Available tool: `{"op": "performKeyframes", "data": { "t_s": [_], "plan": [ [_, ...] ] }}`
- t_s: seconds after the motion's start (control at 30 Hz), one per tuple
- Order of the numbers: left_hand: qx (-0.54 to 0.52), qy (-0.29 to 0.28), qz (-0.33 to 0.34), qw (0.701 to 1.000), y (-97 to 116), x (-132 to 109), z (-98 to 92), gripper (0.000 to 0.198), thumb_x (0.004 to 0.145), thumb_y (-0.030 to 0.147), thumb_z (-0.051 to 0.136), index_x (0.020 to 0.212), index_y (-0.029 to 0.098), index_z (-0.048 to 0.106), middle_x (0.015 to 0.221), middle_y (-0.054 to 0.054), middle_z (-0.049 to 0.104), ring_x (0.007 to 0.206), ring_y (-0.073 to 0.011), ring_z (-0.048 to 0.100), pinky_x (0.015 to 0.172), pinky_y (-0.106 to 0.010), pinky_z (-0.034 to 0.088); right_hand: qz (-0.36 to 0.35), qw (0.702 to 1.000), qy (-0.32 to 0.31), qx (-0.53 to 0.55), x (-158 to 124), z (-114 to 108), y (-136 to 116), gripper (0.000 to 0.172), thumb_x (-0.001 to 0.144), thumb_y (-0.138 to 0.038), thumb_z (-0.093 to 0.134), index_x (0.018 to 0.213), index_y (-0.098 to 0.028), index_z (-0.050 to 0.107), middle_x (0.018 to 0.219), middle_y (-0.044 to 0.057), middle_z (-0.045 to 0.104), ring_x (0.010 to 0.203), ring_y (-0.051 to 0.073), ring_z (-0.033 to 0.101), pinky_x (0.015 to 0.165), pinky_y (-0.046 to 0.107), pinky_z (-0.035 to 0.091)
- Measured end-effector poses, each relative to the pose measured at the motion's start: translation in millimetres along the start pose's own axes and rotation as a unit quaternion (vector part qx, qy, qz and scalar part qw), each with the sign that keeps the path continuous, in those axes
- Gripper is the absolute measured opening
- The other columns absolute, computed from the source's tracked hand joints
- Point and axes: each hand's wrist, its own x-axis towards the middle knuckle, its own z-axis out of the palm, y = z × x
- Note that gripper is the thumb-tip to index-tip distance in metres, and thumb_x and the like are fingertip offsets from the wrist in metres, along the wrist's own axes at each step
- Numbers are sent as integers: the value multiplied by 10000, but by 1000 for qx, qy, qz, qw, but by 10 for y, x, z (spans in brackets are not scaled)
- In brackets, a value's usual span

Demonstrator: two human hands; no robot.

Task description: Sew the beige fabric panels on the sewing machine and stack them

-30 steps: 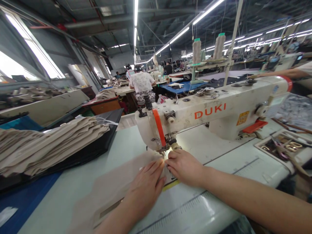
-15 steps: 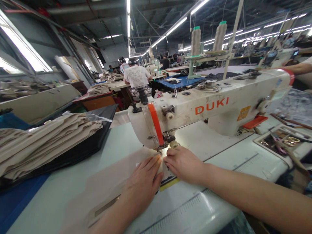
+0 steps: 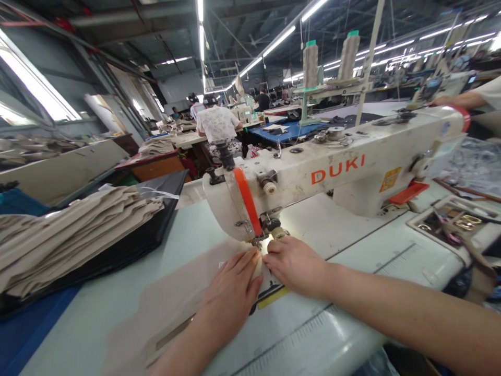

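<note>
Several rows of strip lights (image 3: 279, 42) cross a large sewing hall (image 3: 129, 47), where a person in a white patterned top (image 3: 217, 124) works farther back. Nearest is a pale green worktable (image 3: 191, 222) with ruler markings along its front. On it stands a white sewing machine (image 3: 338, 167) lettered DUKI in orange. To the left, a stack of beige cloth (image 3: 78, 227) lies on black material (image 3: 168, 214); to the right is a tray (image 3: 465, 222) of metal rings. Two bare hands meet at the lit needle area. The left hand (image 3: 233, 284) lies palm down, fingers straight and close together; the right hand (image 3: 295, 266) has bent fingers, and whether they pinch anything cannot be told. Smallest, a pale piece (image 3: 257, 267), apparently fabric, shows between the left thumb and fingers, just before the presser foot (image 3: 256, 243). The step looks like aligning or feeding it; the next move seems to call for light, even guidance, fingertips clear of the needle.
</note>
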Motion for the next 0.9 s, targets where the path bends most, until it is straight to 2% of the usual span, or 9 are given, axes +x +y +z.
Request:
{"op": "performKeyframes", "data": {
  "t_s": [0.3, 0.43, 0.53, 0.63, 0.7, 0.8, 0.83, 0.87, 0.9],
  "plan": [
    [14, -10, -21, 1000, -44, 171, -59, 411, 991, 323, 419, 1313, 153, 609, 1409, -151, 595, 1334, -302, 521, 1091, -515, 444, 7, 1000, 18, 8, -4, 37, 17, 194, 961, -161, 531, 866, -133, 698, 860, 83, 668, 827, 214, 585, 814, 344, 449],
    [2, -23, -43, 999, -16, 59, -107, 429, 987, 307, 436, 1362, 153, 576, 1441, -145, 568, 1358, -299, 498, 1110, -527, 423, 0, 999, 32, 26, -30, 15, -6, 201, 966, -159, 538, 867, -139, 712, 877, 84, 686, 856, 210, 603, 835, 335, 456],
    [-9, -32, -49, 998, 11, -242, -134, 465, 982, 324, 463, 1416, 173, 533, 1467, -121, 547, 1359, -295, 497, 1116, -532, 418, -12, 997, 55, 51, -73, 10, -27, 179, 955, -152, 562, 873, -148, 722, 867, 80, 696, 867, 213, 612, 836, 336, 466],
    [-18, -24, -33, 999, 59, -629, -172, 523, 988, 366, 478, 1480, 190, 455, 1518, -116, 489, 1377, -270, 480, 1141, -486, 401, -33, 993, 79, 82, -111, 32, -33, 188, 959, -146, 546, 918, -160, 730, 878, 83, 702, 873, 215, 614, 825, 335, 469],
    [-3, 39, -28, 999, 78, -870, -223, 576, 999, 357, 458, 1541, 200, 346, 1572, -123, 409, 1423, -264, 422, 1161, -470, 373, -49, 988, 96, 108, -129, 49, -35, 218, 969, -143, 517, 936, -169, 731, 876, 81, 701, 870, 213, 614, 813, 329, 468],
    [55, 190, -87, 976, 39, -1227, -291, 695, 993, 364, 462, 1602, 230, 156, 1644, -139, 240, 1492, -313, 283, 1184, -537, 299, -68, 980, 114, 146, -159, 60, -46, 257, 982, -148, 483, 926, -174, 732, 832, 73, 687, 831, 207, 607, 776, 317, 468],
    [72, 212, -106, 969, 13, -1362, -290, 767, 972, 402, 502, 1610, 238, 109, 1655, -142, 195, 1498, -341, 257, 1180, -562, 288, -74, 978, 116, 156, -171, 60, -51, 266, 985, -151, 475, 921, -173, 732, 827, 72, 685, 822, 205, 606, 769, 315, 468],
    [84, 205, -112, 969, -14, -1510, -270, 857, 936, 445, 557, 1614, 246, 72, 1658, -143, 178, 1492, -363, 262, 1169, -571, 303, -78, 977, 116, 163, -183, 59, -56, 274, 990, -154, 467, 919, -172, 731, 831, 74, 685, 819, 205, 606, 764, 314, 468],
    [91, 170, -106, 976, -37, -1671, -232, 946, 892, 471, 614, 1615, 259, 41, 1653, -137, 194, 1477, -373, 295, 1154, -562, 334, -82, 975, 117, 169, -194, 60, -61, 281, 994, -158, 461, 918, -171, 731, 839, 76, 687, 819, 205, 608, 761, 314, 469]
  ]
}}
